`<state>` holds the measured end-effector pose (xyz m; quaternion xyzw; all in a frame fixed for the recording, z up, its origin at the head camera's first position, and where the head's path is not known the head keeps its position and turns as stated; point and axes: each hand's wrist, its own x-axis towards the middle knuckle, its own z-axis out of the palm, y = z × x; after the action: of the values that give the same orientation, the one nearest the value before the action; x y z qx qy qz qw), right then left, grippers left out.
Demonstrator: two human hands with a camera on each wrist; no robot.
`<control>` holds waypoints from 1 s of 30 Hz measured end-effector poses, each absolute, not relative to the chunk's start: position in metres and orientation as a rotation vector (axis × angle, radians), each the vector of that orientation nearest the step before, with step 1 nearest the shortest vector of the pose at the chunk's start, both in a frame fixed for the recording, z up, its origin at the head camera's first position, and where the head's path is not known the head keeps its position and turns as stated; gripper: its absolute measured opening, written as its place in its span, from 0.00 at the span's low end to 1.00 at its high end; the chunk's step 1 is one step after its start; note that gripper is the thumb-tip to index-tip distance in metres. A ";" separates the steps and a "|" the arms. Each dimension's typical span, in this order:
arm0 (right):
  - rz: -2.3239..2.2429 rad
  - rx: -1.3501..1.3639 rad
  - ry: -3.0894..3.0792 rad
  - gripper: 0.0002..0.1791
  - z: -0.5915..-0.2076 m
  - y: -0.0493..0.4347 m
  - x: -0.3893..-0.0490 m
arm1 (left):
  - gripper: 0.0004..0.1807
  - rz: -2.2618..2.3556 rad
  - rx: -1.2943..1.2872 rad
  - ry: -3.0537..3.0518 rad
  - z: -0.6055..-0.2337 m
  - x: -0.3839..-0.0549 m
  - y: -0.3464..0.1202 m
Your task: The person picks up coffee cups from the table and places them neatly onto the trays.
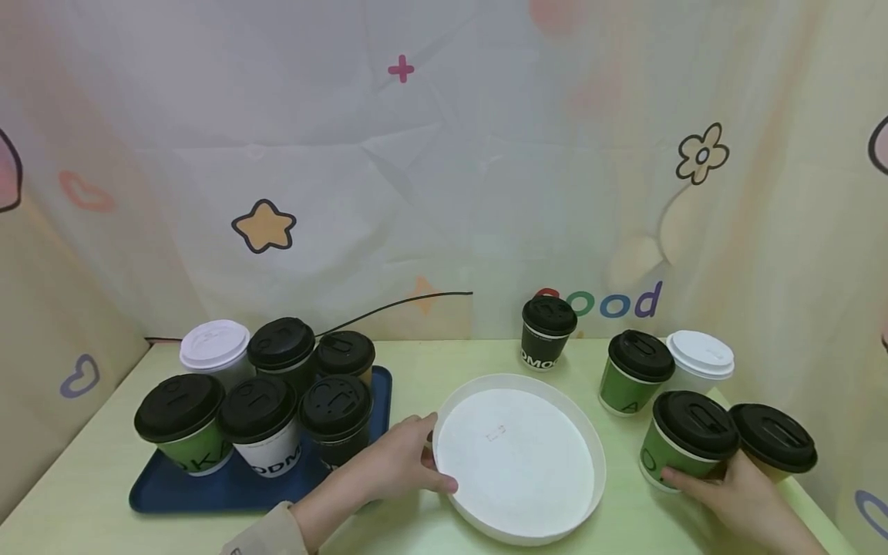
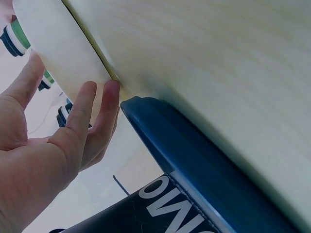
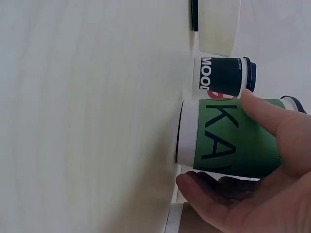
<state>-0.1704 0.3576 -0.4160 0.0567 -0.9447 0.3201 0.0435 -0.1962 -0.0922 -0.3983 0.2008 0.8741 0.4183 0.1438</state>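
Observation:
A shallow white round tray sits mid-table. My left hand is at its left side, with thumb and fingers spread along the rim and outer wall; in the left wrist view the fingertips meet the wall near the table. On the right, my right hand holds a green paper coffee cup with a black lid, low on its side. The cup stands upright; in the right wrist view the thumb lies on the green sleeve and the fingers curl around the other side.
A blue tray at left bears several lidded cups. Beside the held cup stand a brown cup with black lid, a white-lidded cup and another green cup. A small black cup stands behind the round tray, before a curtain.

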 end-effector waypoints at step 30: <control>1.178 0.312 -2.806 0.40 -0.363 0.289 -0.166 | 0.36 1.243 0.597 2.497 -0.400 -0.197 -0.093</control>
<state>-0.1663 0.2890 -0.3626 0.1020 -0.9164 0.3849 0.0413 -0.1968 -0.0930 -0.3997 0.2072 0.8663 0.4312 0.1438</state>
